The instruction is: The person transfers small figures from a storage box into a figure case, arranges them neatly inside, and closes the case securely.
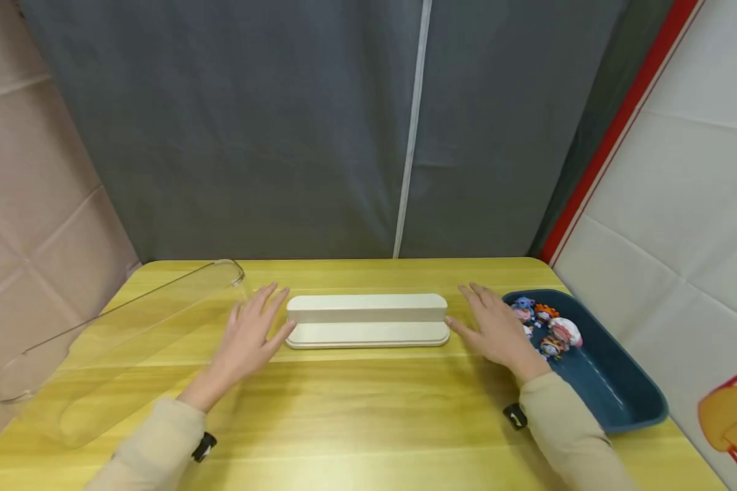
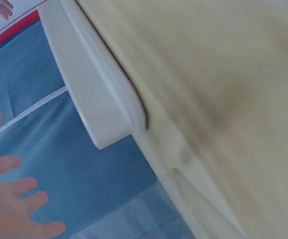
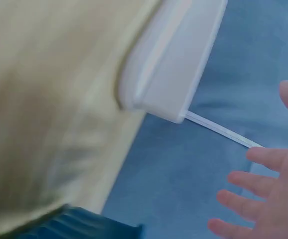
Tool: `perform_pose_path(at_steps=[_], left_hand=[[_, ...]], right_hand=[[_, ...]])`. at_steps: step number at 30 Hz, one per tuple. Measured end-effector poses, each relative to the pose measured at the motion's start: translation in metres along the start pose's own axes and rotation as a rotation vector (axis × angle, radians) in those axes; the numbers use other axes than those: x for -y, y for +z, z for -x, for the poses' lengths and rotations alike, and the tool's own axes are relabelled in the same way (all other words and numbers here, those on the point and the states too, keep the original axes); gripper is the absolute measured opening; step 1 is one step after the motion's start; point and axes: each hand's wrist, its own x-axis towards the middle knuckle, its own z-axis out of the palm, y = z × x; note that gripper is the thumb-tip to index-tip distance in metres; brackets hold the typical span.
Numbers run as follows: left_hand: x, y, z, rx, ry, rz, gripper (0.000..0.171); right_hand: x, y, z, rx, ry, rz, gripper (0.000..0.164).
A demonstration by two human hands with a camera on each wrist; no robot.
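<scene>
A long white stepped stand with rounded ends lies on the wooden table, its higher step at the back. My left hand is at the stand's left end, fingers spread and thumb tip right by the edge. At the right end my right hand is spread the same way, its thumb close to the corner. Both palms hold nothing. In the left wrist view the fingers are straight and apart from the stand. The right wrist view likewise shows extended fingers beside the stand's end.
A clear plastic cover lies slanted on the table's left side, beside my left forearm. On the right stands a dark blue bin with several small colourful figurines at its far end. A grey curtain hangs behind the table.
</scene>
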Motion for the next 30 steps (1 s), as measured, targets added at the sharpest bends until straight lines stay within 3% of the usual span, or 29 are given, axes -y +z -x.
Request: perform_pose_path(at_steps=[3,6,10,17,25,28,30], left_hand=[[0.000,-0.006,-0.011,-0.060,0.008,0.092,0.050],[0.000,-0.009,-0.021,-0.078,0.001,0.200,0.044],[0.002,-0.010,-0.031,-0.045,-0.045,0.329,0.040],[0.010,-0.001,-0.039,0.043,-0.136,0.442,0.038],[0.021,0.013,-0.044,0.139,-0.179,0.454,0.038],[0.024,0.017,-0.045,0.185,-0.211,0.451,0.039],[0.026,0.019,-0.045,0.209,-0.228,0.445,0.039]], right_hand=[[0.001,-0.015,-0.005,-0.024,0.013,-0.047,0.068],[0.000,-0.031,-0.008,-0.042,0.043,-0.098,0.064],[-0.005,-0.053,-0.008,-0.043,0.123,-0.179,0.062],[-0.034,-0.080,0.001,-0.124,0.164,-0.402,0.052],[-0.080,-0.087,0.012,-0.207,0.308,-0.509,0.052],[-0.107,-0.077,0.016,-0.206,0.336,-0.549,0.054],[-0.136,-0.062,0.017,-0.207,0.385,-0.588,0.053]])
